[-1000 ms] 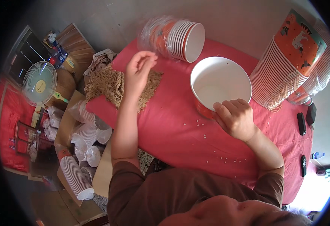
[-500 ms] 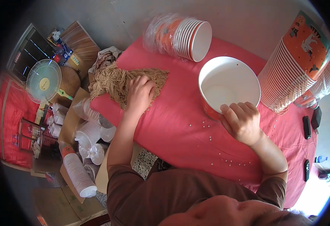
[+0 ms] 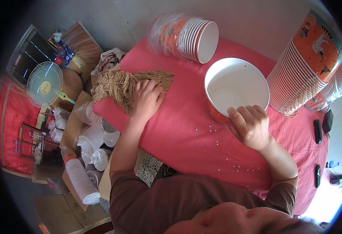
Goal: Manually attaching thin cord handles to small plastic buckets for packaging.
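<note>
My left hand (image 3: 146, 100) lies on a heap of beige strings (image 3: 118, 89) at the left end of the table, its fingers stretched over the strands. No strand shows gripped in it. With my right hand (image 3: 251, 126) I grip the near rim of a large white-lined paper bucket (image 3: 236, 83), fingers over the edge and thumb along it. The bucket's mouth tilts toward me, and its inside looks bare apart from a small dark hole near the far rim. A little of its orange outside shows below.
Nested paper buckets (image 3: 192, 41), partly in clear plastic, lie at the back. A tall bucket stack (image 3: 295, 74) with strings hanging from it stands right. Small white beads (image 3: 217, 143) dot the red tablecloth (image 3: 171, 140). Left of the table are a box of cups (image 3: 81, 181) and a fan (image 3: 45, 86).
My left hand has shifted slightly to the right on the string heap, and its fingers lie flatter. My right hand and the bucket hold nearly the same place.
</note>
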`<state>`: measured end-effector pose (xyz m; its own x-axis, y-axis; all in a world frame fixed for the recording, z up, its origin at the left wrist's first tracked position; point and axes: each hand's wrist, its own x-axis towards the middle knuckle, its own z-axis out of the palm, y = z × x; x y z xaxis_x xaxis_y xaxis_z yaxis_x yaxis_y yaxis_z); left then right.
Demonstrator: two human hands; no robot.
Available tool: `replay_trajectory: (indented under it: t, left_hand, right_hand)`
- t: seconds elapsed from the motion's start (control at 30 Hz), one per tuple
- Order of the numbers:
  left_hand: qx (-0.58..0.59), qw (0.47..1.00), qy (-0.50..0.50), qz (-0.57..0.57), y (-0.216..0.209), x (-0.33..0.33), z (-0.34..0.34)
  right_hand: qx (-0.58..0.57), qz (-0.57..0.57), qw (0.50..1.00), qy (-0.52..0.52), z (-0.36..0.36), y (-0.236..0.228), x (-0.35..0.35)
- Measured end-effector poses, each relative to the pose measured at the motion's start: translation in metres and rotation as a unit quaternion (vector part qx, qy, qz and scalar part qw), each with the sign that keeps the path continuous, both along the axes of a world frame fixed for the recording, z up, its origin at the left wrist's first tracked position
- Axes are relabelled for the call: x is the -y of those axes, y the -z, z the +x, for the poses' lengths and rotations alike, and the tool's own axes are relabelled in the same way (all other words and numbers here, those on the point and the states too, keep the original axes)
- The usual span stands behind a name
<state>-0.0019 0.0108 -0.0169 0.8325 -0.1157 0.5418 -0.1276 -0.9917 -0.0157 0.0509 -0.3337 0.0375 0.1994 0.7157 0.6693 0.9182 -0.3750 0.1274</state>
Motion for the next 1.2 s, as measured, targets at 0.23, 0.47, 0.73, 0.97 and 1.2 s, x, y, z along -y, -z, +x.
replay_trajectory:
  t: [0.23, 0.47, 0.73, 0.97, 1.2]
  left_hand:
    - [0.020, 0.979, 0.181, -0.096, -0.004, 0.078, -0.006]
    - [-0.141, 0.742, 0.538, -0.375, -0.047, 0.191, -0.042]
    - [-0.029, 0.806, 0.428, -0.407, -0.045, 0.186, -0.004]
    - [0.090, 0.884, 0.323, -0.325, -0.049, 0.151, 0.022]
    - [0.113, 0.912, 0.284, -0.275, -0.044, 0.144, 0.032]
  right_hand:
    - [-0.006, -0.007, 1.000, 0.005, 0.001, 0.002, 0.001]
    - [-0.036, -0.019, 0.998, 0.039, 0.007, -0.003, 0.002]
    - [-0.033, -0.013, 0.996, 0.076, 0.013, -0.003, 0.006]
    - [-0.132, 0.034, 0.989, 0.053, 0.013, -0.012, 0.000]
    - [-0.238, 0.046, 0.969, 0.041, 0.009, -0.027, -0.006]
